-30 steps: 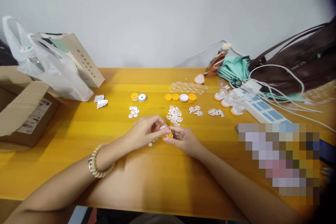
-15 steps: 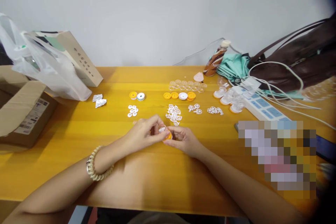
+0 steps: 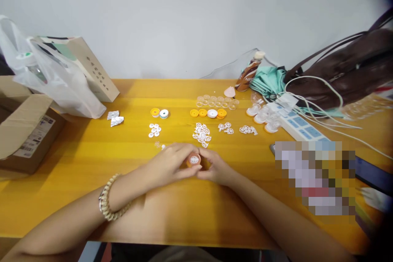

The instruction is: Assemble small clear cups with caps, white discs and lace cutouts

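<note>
My left hand (image 3: 170,163) and my right hand (image 3: 216,167) meet at the middle of the table. Between their fingers is a small round orange cap (image 3: 188,164), with a white openwork piece (image 3: 194,159) lying flat in its top. Both hands grip its rim from either side. Just beyond them is a pile of white spoked plastic pieces (image 3: 202,135). To the left lie several small white discs (image 3: 154,130), and near my left fingers are tiny clear rings (image 3: 157,144). Farther back stand a row of orange and white caps (image 3: 203,113) and rows of clear cups (image 3: 217,101).
On the left are a cardboard box (image 3: 27,131), a plastic bag (image 3: 70,90) and foil scraps (image 3: 117,120). Toward the right are a bottle (image 3: 248,74), a power strip (image 3: 302,127), white cables (image 3: 319,77), a dark bag (image 3: 340,65) and a phone (image 3: 373,174).
The orange cap has turned from tilted to facing up. The white piece, earlier under my left fingers, now shows flat in its top. My view has shifted slightly.
</note>
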